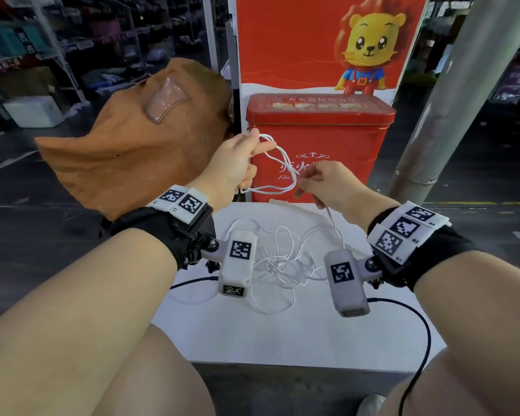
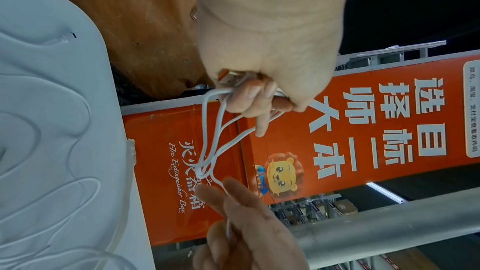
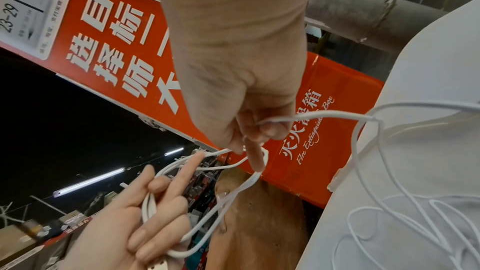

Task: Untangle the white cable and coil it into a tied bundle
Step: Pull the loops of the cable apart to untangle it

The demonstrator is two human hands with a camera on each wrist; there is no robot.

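Note:
The white cable [image 1: 278, 159] is looped between my two raised hands, above the far edge of the white table [image 1: 282, 340]. My left hand [image 1: 252, 157] grips several loops of it together with the USB plug [image 2: 228, 76], its fingers curled round them [image 2: 249, 98]. My right hand [image 1: 303, 181] pinches the cable where the strands cross [image 3: 255, 157]; its index finger points down beside the loop. From the right hand the cable drops to a loose tangle [image 1: 282, 259] lying on the table, also seen in the right wrist view [image 3: 402, 223].
A red fire extinguisher box [image 1: 318, 136] stands just behind the table, under a red poster with a lion [image 1: 370, 46]. A brown cloth bag [image 1: 138, 139] bulges at the left, a grey pillar [image 1: 463, 85] at the right. Black camera cords [image 1: 424, 325] trail over the table.

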